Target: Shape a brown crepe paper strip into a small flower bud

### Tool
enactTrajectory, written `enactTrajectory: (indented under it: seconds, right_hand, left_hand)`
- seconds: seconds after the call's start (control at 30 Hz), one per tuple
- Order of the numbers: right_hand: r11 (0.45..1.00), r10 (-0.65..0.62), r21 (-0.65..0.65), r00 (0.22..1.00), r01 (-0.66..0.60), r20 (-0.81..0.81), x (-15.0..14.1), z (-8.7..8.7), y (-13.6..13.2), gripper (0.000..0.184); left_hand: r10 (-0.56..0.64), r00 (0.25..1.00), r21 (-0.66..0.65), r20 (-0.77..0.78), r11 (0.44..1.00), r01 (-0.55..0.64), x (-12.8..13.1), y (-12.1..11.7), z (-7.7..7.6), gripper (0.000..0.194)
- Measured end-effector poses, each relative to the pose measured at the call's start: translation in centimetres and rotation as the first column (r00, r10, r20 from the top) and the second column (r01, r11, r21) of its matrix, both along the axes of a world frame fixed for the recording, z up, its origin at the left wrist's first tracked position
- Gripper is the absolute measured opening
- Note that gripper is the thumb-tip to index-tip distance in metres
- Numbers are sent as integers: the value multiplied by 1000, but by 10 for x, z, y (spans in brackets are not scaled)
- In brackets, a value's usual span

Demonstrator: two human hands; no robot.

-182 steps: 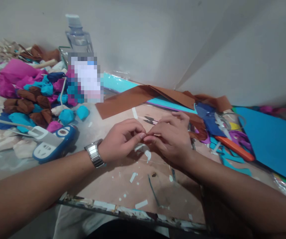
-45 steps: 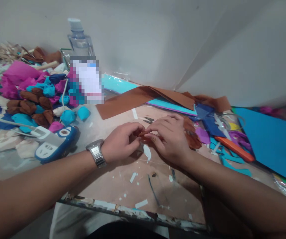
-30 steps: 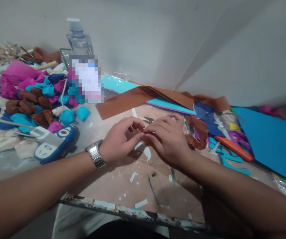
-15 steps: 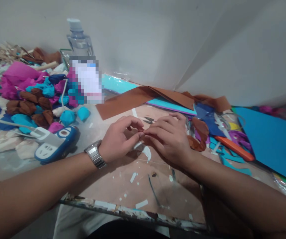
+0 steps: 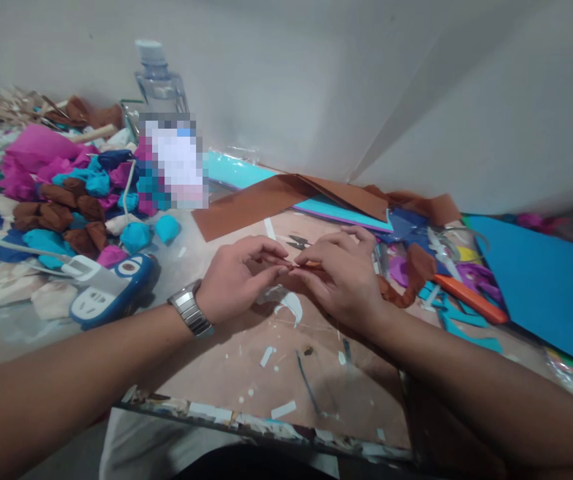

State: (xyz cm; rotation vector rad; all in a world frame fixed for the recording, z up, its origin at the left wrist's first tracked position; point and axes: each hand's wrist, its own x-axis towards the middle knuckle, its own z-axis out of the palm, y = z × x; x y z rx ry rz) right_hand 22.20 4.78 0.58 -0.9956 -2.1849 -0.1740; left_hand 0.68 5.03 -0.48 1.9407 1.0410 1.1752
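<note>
My left hand point(image 5: 231, 277), with a metal-band watch point(image 5: 192, 309) on its wrist, is pinched shut over the middle of the table. Facing it, my right hand point(image 5: 344, 280) pinches too, its fingertips nearly meeting the left ones. Between them runs a thin brown paper strip point(image 5: 314, 265), mostly hidden by the fingers. A loose brown length of paper point(image 5: 420, 265) curls out behind my right hand; whether it is the same piece, I cannot tell. Just beyond the fingertips lie small dark-bladed snips point(image 5: 296, 243), partly covered by my right hand.
Crumpled coloured paper pieces point(image 5: 74, 213) and a blue power adapter point(image 5: 116, 287) lie left. A clear bottle point(image 5: 160, 87) stands behind them. Folded brown paper point(image 5: 251, 200) crosses the back. An orange cutter point(image 5: 471, 298) and a blue sheet point(image 5: 546, 280) lie right. Paper scraps dot the table point(image 5: 366, 400).
The loose brown paper behind my right hand has shifted right and straightened. My fingertips have moved slightly, and more of the brown strip shows under my right fingers.
</note>
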Motion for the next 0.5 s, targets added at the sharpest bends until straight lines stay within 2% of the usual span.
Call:
enactTrajectory:
  seconds: [0.5]
  right_hand:
    - [1000,3,17,1000,-3,6,0,-3,-2,15]
  left_hand:
    - [-80,995,58,-59,995,84,-2,-1,5,15]
